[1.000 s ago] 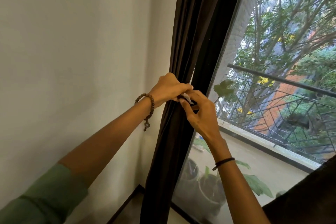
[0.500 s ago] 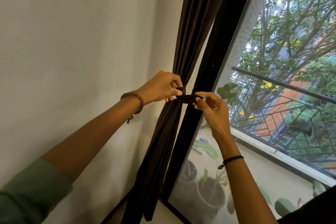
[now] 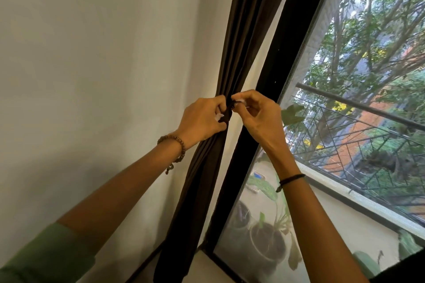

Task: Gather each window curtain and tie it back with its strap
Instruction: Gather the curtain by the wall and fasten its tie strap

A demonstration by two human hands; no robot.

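Curtain (image 3: pixel 241 41) hangs gathered in a narrow bundle, its long axis slanting from top right to bottom left beside the window frame (image 3: pixel 276 76). At its waist my left hand (image 3: pixel 202 122) and right hand (image 3: pixel 257 117) each have a grip pinched on an end of the strap (image 3: pixel 228 110), which crosses the bundle. Both are equally near, so I judge the ends must meet in front.

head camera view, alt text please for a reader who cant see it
Two hands meet at a gathered dark brown curtain beside a white wall: the left hand and right hand each pinch an end of its strap. To the right, a black window frame looks out on potted plants, a railing and trees.
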